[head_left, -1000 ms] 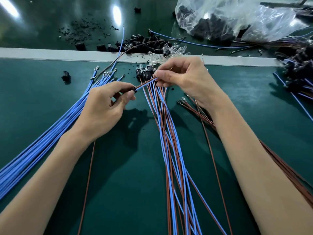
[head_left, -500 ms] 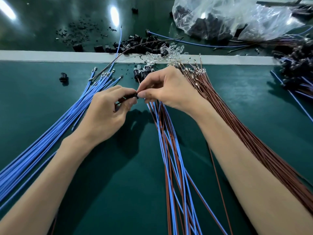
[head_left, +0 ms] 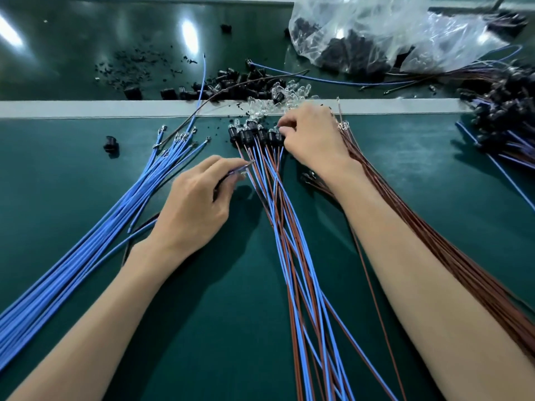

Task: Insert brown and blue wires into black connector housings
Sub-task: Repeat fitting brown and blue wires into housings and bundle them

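Note:
My left hand point(head_left: 199, 198) pinches a thin blue wire point(head_left: 241, 169) between thumb and fingers, its metal tip pointing right towards the middle bundle. My right hand point(head_left: 314, 137) is further back, with fingers curled on the black housing point(head_left: 273, 136) at the right end of a row of black housings point(head_left: 246, 136). That row caps the middle bundle of blue and brown wires point(head_left: 289, 241). Loose blue wires point(head_left: 115, 215) fan out on the left. Loose brown wires point(head_left: 434, 227) run under my right forearm.
A pile of loose black housings point(head_left: 231, 82) and clear LEDs point(head_left: 278, 95) lies by the white strip point(head_left: 86, 108). One lone black housing point(head_left: 111, 143) sits far left. A plastic bag of parts point(head_left: 376, 33) and tangled wired housings point(head_left: 503, 111) are at the back right.
My hands were joined at one housing; they have come apart. My right hand moved back to the row of housings, and my left hand stayed lower holding a wire.

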`<action>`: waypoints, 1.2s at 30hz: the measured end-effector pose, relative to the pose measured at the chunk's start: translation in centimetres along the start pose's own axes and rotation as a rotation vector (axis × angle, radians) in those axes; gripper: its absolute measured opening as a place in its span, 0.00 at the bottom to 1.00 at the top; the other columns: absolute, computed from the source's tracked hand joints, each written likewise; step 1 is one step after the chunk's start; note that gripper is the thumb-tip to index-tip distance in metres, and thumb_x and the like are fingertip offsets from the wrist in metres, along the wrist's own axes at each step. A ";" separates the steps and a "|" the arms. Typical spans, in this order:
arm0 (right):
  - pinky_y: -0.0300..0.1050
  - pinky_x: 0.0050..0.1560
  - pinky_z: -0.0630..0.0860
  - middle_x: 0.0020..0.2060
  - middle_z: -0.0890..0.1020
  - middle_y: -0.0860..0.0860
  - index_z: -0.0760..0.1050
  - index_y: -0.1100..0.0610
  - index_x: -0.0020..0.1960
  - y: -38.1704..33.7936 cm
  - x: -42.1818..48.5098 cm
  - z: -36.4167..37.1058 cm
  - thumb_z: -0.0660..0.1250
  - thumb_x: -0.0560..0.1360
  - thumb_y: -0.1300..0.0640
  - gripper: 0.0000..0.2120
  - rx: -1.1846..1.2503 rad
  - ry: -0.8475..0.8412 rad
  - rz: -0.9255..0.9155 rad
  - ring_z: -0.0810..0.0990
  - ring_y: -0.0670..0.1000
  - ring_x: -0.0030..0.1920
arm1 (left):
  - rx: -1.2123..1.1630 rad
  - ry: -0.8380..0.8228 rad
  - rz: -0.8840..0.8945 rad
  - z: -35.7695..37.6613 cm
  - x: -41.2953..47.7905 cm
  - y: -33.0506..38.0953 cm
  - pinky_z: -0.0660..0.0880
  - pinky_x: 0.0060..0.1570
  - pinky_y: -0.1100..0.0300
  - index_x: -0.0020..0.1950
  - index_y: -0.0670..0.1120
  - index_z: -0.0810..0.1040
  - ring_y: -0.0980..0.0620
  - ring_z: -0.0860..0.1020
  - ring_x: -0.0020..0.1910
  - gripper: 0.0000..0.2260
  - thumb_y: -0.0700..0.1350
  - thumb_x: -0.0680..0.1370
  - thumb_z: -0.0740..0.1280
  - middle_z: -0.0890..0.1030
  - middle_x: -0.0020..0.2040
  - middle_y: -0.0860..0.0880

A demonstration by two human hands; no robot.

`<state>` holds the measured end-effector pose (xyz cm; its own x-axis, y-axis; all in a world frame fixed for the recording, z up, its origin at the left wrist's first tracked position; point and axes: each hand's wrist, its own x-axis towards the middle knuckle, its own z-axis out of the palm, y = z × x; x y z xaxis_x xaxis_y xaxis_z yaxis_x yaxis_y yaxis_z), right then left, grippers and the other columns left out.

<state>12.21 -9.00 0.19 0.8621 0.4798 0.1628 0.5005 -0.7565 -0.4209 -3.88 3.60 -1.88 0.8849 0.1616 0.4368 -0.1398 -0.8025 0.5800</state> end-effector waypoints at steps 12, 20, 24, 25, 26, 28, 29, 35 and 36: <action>0.42 0.52 0.72 0.54 0.76 0.57 0.79 0.60 0.55 -0.1 0.2 -1.1 0.64 0.74 0.66 0.12 -0.215 -0.148 -0.087 0.76 0.55 0.54 | -0.211 0.010 -0.210 0.9 1.6 0.4 0.66 0.40 0.72 0.52 0.45 0.80 0.64 0.73 0.38 0.06 0.38 0.77 0.66 0.78 0.43 0.54; 0.34 0.49 0.65 0.50 0.75 0.57 0.76 0.62 0.54 -0.3 -1.9 -0.6 0.64 0.76 0.67 0.07 -0.081 0.246 -0.195 0.72 0.52 0.50 | -0.269 0.006 -0.101 0.7 1.4 0.2 0.67 0.41 0.73 0.51 0.41 0.81 0.63 0.74 0.40 0.05 0.39 0.77 0.67 0.77 0.42 0.54; 0.25 0.44 0.67 0.41 0.76 0.51 0.76 0.63 0.47 -2.2 -5.0 -1.2 0.69 0.74 0.60 0.06 0.393 0.233 -0.264 0.73 0.47 0.40 | -0.337 -0.001 -0.122 0.8 1.3 0.1 0.72 0.40 0.68 0.50 0.43 0.80 0.59 0.77 0.37 0.04 0.37 0.76 0.69 0.79 0.42 0.54; 0.28 0.42 0.70 0.39 0.78 0.51 0.75 0.62 0.47 -2.4 -5.8 -1.0 0.70 0.74 0.59 0.07 0.474 0.184 -0.233 0.76 0.48 0.38 | -0.362 -0.005 -0.136 0.9 1.3 0.1 0.73 0.38 0.66 0.49 0.44 0.80 0.56 0.77 0.36 0.04 0.37 0.75 0.69 0.79 0.41 0.54; 0.31 0.41 0.72 0.37 0.79 0.50 0.75 0.62 0.47 -2.5 -6.5 -0.7 0.70 0.74 0.59 0.07 0.545 0.155 -0.196 0.78 0.47 0.36 | -0.382 -0.006 -0.146 0.9 1.3 0.1 0.73 0.37 0.67 0.48 0.47 0.79 0.54 0.78 0.34 0.05 0.38 0.75 0.70 0.79 0.40 0.54; 0.32 0.39 0.74 0.36 0.79 0.46 0.75 0.61 0.48 -2.3 -7.3 0.0 0.69 0.75 0.61 0.05 0.633 0.161 -0.136 0.79 0.42 0.35 | -0.422 -0.001 -0.162 0.8 1.1 0.1 0.72 0.35 0.68 0.46 0.51 0.78 0.55 0.78 0.31 0.07 0.39 0.75 0.70 0.79 0.37 0.53; 0.32 0.40 0.74 0.37 0.79 0.45 0.76 0.61 0.50 -2.0 -7.6 0.2 0.68 0.76 0.62 0.04 0.649 0.166 -0.118 0.79 0.41 0.35 | -0.444 0.001 -0.170 0.7 1.1 0.2 0.72 0.35 0.68 0.45 0.53 0.77 0.56 0.77 0.30 0.08 0.39 0.75 0.70 0.79 0.36 0.51; 0.33 0.45 0.73 0.40 0.79 0.45 0.82 0.62 0.51 -1.6 -8.0 1.0 0.70 0.74 0.62 0.07 0.589 0.098 -0.215 0.76 0.37 0.38 | -0.553 -0.035 -0.202 0.6 1.0 0.2 0.71 0.33 0.69 0.45 0.49 0.74 0.57 0.74 0.28 0.09 0.36 0.75 0.70 0.76 0.32 0.51; 0.33 0.45 0.72 0.39 0.79 0.45 0.82 0.62 0.49 -1.6 -8.0 1.0 0.70 0.73 0.63 0.06 0.588 0.102 -0.226 0.76 0.37 0.38 | -0.563 -0.040 -0.208 0.5 1.0 0.1 0.71 0.33 0.68 0.45 0.48 0.75 0.57 0.75 0.28 0.08 0.37 0.75 0.70 0.77 0.32 0.50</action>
<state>4.46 -11.16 -1.37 0.7577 0.5325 0.3772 0.5696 -0.2574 -0.7806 -2.77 3.34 -1.73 0.9336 0.2516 0.2553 -0.1663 -0.3270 0.9303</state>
